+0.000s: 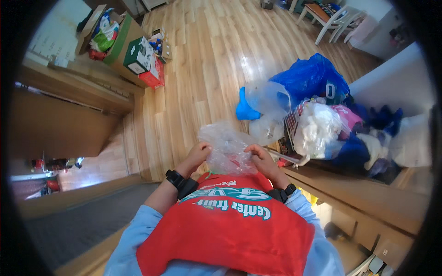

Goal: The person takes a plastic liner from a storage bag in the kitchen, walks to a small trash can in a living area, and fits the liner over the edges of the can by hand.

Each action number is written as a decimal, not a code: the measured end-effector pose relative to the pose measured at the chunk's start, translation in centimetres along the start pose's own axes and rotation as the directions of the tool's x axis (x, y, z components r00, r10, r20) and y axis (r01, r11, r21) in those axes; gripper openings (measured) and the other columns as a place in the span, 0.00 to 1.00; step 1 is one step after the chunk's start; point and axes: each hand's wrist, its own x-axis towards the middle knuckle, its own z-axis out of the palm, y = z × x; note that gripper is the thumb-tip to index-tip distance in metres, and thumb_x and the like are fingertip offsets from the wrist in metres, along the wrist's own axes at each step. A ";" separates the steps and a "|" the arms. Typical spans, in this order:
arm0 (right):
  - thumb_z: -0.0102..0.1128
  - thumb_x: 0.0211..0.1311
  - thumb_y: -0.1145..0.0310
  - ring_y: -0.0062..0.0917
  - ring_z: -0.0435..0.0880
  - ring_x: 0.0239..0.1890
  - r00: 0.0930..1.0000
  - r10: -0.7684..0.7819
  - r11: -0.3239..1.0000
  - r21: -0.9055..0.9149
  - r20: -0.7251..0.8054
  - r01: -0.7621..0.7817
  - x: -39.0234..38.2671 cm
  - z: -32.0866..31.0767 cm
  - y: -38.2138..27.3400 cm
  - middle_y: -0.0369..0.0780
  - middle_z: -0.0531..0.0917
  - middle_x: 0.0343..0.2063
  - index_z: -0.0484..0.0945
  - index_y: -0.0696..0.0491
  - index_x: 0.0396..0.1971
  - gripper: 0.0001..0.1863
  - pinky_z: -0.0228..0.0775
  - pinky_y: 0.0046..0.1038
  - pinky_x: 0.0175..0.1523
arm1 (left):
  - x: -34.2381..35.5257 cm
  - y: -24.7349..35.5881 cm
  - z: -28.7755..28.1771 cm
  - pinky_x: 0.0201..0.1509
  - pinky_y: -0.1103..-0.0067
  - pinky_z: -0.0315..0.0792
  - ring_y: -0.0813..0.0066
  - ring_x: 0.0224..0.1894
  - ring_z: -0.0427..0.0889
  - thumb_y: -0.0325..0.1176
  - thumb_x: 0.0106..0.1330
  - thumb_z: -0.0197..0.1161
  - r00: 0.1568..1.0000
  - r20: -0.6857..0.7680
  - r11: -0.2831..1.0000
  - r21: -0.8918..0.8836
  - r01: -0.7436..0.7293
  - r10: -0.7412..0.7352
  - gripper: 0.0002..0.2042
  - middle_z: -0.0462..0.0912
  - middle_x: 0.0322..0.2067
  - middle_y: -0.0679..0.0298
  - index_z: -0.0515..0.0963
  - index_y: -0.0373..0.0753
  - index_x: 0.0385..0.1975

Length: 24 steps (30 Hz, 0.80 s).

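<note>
A crumpled clear plastic bag (228,145) is stretched between my two hands above the red apron (225,230) on my lap and torso. My left hand (199,154) pinches the bag's left side, and my right hand (259,158) grips its right side. Just beyond it to the right lie a bright blue plastic piece (245,106), pale translucent bags (271,94), and a heap with white crumpled plastic (315,131), a pink bag (346,117) and a large blue bag (313,73).
Wooden floor (184,69) stretches ahead. At left are cartons (115,55), a green-and-white box (139,55), a red box (152,78) and a brown wooden panel (55,124). A white chair (329,27) stands at the back right; a wooden ledge (354,193) runs on my right.
</note>
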 end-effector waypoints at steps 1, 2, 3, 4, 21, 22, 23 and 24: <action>0.41 0.53 0.82 0.17 0.72 0.36 0.996 0.028 0.996 0.088 -0.088 -0.021 1.2 -0.6 0.9 0.34 0.74 0.32 0.72 0.56 0.39 0.15 0.65 0.19 0.42 | 2.0 -0.6 -1.5 0.33 0.83 0.66 0.81 0.30 0.71 0.35 0.64 0.52 1.000 0.004 1.000 0.008 -0.002 0.002 0.10 0.74 0.28 0.68 0.74 0.36 0.37; 0.41 0.54 0.78 0.19 0.72 0.36 0.984 0.148 0.971 0.201 -0.098 -0.126 2.5 -1.3 0.6 0.34 0.75 0.31 0.72 0.56 0.38 0.13 0.65 0.20 0.41 | 3.7 0.4 -2.5 0.34 0.83 0.68 0.80 0.30 0.73 0.33 0.64 0.50 0.997 -0.074 0.986 -0.163 -0.047 0.035 0.09 0.75 0.28 0.67 0.74 0.36 0.36; 0.45 0.59 0.67 0.21 0.73 0.35 0.965 0.231 0.950 0.242 -0.124 -0.196 3.6 -2.4 1.3 0.37 0.75 0.30 0.73 0.57 0.36 0.11 0.65 0.22 0.40 | 5.3 2.3 -3.2 0.34 0.82 0.69 0.79 0.31 0.74 0.31 0.65 0.49 0.986 -0.153 0.939 -0.326 -0.108 0.060 0.08 0.76 0.29 0.66 0.74 0.35 0.35; 0.47 0.60 0.61 0.22 0.74 0.34 0.959 0.232 0.970 0.117 -0.163 -0.215 5.0 -3.6 2.9 0.39 0.75 0.29 0.73 0.57 0.35 0.14 0.66 0.24 0.38 | 7.0 4.4 -3.6 0.34 0.82 0.69 0.79 0.31 0.74 0.31 0.65 0.49 0.987 -0.146 0.941 -0.321 -0.105 0.061 0.08 0.76 0.29 0.66 0.74 0.35 0.35; 0.57 0.50 0.68 0.29 0.75 0.26 0.930 0.147 0.947 -0.222 -0.338 -0.230 29.0 -10.6 -2.1 0.40 0.78 0.27 0.76 0.55 0.26 0.07 0.67 0.29 0.33 | 24.4 18.6 -23.3 0.50 0.73 0.69 0.63 0.43 0.76 0.26 0.62 0.44 0.894 -0.353 0.948 0.252 -0.194 0.276 0.11 0.77 0.39 0.56 0.73 0.36 0.41; 0.56 0.51 0.70 0.24 0.73 0.27 0.849 -0.035 0.956 -0.264 -0.527 -0.125 30.8 -11.6 -2.5 0.39 0.77 0.27 0.76 0.55 0.27 0.05 0.66 0.26 0.34 | 25.7 18.9 -24.0 0.49 0.73 0.67 0.59 0.43 0.75 0.24 0.58 0.46 0.830 -0.365 0.835 0.512 -0.200 0.422 0.11 0.76 0.37 0.54 0.74 0.35 0.38; 0.55 0.52 0.72 0.20 0.72 0.28 0.704 -0.206 0.945 -0.325 -0.680 -0.037 32.5 -12.3 -2.6 0.37 0.76 0.28 0.76 0.54 0.27 0.04 0.65 0.22 0.34 | 27.1 19.8 -24.1 0.49 0.73 0.67 0.59 0.43 0.75 0.24 0.58 0.46 0.836 -0.356 0.837 0.510 -0.200 0.417 0.11 0.76 0.37 0.54 0.74 0.35 0.38; 0.55 0.52 0.72 0.20 0.72 0.28 0.704 -0.200 0.945 -0.324 -0.682 -0.046 34.5 -12.6 -4.0 0.37 0.76 0.28 0.76 0.54 0.27 0.04 0.65 0.22 0.34 | 28.6 20.8 -24.3 0.48 0.72 0.68 0.58 0.42 0.75 0.24 0.57 0.46 0.802 -0.335 0.741 0.644 -0.189 0.495 0.11 0.76 0.37 0.54 0.74 0.34 0.38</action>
